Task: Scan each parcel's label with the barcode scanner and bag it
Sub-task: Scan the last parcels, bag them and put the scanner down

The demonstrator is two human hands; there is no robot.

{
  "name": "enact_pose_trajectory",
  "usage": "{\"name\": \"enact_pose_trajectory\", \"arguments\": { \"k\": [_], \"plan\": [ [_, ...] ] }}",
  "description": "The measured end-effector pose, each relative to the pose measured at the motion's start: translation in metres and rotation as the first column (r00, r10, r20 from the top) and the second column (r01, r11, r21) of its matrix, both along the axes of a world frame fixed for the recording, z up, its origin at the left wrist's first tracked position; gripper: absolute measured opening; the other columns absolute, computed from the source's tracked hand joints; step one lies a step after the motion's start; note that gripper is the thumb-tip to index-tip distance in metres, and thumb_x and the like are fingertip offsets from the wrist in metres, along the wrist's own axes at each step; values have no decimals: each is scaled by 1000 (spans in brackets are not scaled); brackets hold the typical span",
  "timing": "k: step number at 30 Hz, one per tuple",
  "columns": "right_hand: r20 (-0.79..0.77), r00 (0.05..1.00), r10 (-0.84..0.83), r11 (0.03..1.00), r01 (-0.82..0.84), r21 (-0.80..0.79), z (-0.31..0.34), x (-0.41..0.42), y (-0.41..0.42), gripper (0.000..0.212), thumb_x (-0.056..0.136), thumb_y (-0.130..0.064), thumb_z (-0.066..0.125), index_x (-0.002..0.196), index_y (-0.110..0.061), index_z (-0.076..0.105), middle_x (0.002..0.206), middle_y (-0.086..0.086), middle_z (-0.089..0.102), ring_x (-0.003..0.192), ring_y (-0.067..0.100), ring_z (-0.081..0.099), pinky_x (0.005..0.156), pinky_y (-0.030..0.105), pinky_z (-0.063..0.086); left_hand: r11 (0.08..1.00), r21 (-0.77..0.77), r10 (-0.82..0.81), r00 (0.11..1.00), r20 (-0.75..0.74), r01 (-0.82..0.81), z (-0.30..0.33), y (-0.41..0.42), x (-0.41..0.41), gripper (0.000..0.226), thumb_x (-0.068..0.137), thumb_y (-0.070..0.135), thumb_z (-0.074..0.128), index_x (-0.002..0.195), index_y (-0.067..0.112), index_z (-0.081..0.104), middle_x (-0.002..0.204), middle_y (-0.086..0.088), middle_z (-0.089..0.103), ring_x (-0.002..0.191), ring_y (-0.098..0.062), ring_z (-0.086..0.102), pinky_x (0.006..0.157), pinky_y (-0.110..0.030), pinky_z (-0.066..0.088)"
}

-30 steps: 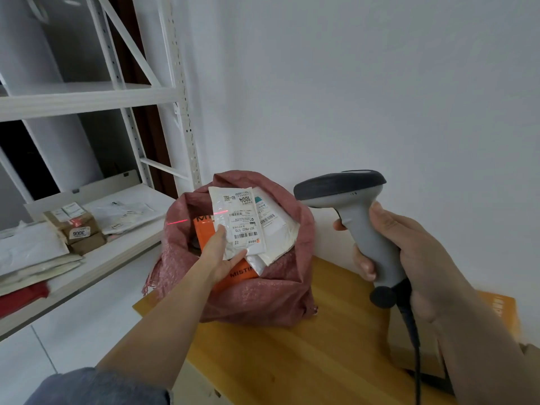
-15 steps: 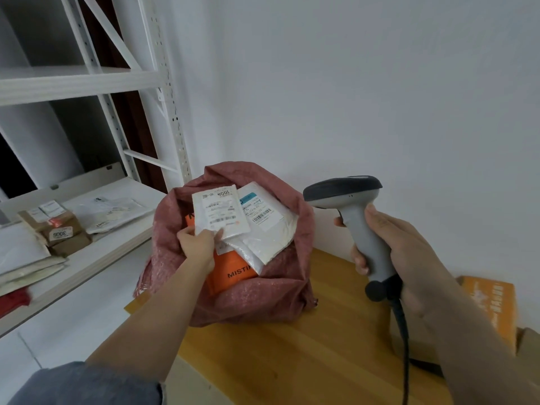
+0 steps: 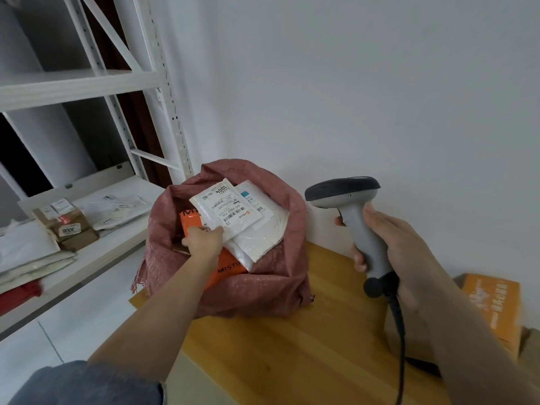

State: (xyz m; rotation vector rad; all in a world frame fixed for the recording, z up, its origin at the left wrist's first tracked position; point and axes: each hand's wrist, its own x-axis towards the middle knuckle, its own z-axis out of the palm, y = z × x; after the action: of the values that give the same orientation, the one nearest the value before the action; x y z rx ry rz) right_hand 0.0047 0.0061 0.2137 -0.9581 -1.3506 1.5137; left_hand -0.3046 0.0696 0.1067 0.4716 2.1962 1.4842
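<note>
Reaching forward into the red sack (image 3: 257,290), the left hand (image 3: 204,244) pinches the white labelled parcel's (image 3: 226,210) lower corner, laying it atop the packages inside. Right hand (image 3: 400,252) grips the barcode scanner (image 3: 355,217) upright beside the sack, above the wooden table (image 3: 292,355).

— What sort of place is this?
— A parcel sorting or storage room, by the look of it. Left of the left hand (image 3: 204,241) stands a white metal rack (image 3: 157,92) with perforated uprights, its lower shelf stacked with labelled mailers and a brown parcel (image 3: 68,228) marked 3006.
— And nearer?
— Just beyond that hand, a woven pink sack (image 3: 263,285) holds labelled packets on a wooden table (image 3: 292,352). The right hand (image 3: 400,258) grips a corded barcode scanner (image 3: 350,211); an orange carton (image 3: 491,311) lies to its right, against a bare white wall.
</note>
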Motion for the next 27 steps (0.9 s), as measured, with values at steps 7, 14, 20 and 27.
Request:
{"name": "enact_pose_trajectory", "arguments": {
  "k": [7, 14, 20, 27],
  "plan": [
    [-22, 999, -35, 999, 35, -26, -5, 62, 14, 45, 98, -43, 44, 114, -5, 64, 66, 7, 58, 51, 15, 50, 45, 25, 43, 969, 244, 51, 997, -59, -35, 10, 14, 67, 26, 87, 10, 60, 112, 10, 52, 116, -10, 57, 101, -25, 59, 78, -30, 46],
    [-13, 994, -109, 990, 107, -95, -23, 141, 39, 44, 98, -46, 47, 111, -8, 64, 75, 16, 56, 53, 18, 50, 50, 30, 43, 923, 338, -110, 967, -229, 184, 3, 38, 180, 11, 88, 5, 55, 96, 12, 53, 75, 5, 50, 66, -9, 50, 58, -15, 39],
    [-13, 975, -221, 952, 212, -221, -66, 192, 59, 41, 98, -43, 47, 110, -8, 63, 64, 5, 59, 53, 15, 53, 47, 25, 45, 860, 123, -448, 849, -281, 495, -60, 72, 261, 19, 89, 11, 62, 105, 10, 52, 81, 4, 53, 74, -16, 57, 71, -32, 50],
    [86, 924, -373, 854, 378, -358, -106, 217, 84, 39, 96, -50, 48, 110, -17, 62, 60, 7, 56, 50, 16, 51, 48, 28, 42, 563, -260, -783, 607, 135, 784, -132, 122, 334, 58, 88, 31, 67, 134, 13, 36, 118, -7, 53, 102, -25, 59, 90, -41, 54]
  ]
}}
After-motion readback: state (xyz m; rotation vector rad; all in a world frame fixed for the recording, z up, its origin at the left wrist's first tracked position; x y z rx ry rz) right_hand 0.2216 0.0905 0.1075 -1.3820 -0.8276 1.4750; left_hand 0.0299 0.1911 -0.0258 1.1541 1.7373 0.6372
